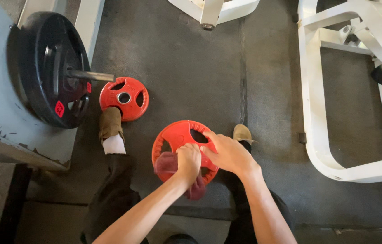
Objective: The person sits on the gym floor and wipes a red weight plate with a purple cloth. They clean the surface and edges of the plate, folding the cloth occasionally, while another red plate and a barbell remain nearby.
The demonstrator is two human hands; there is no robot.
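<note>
Seen from above, a person stood on a dark rubber gym floor, looking down at both bare hands working on a red weight plate; the plate stood up off the floor between the feet, tilted toward the person. The left hand was closed in a full grip around a dark red cloth, which was bunched and pressed against the plate's face, as if for wiping; part of the cloth hung below the wrist. The right hand lay spread over the plate's right rim, fingers only partly curled and the index finger extended along the edge; this looked like a steadying hold, keeping the plate from rolling or tipping under the cloth's pressure. A tan shoe sat to the left and another just behind the plate. A second, smaller red plate lay flat on the floor near the left shoe; beside it a large black plate hung on a steel peg. White machine frames stood to the right.
</note>
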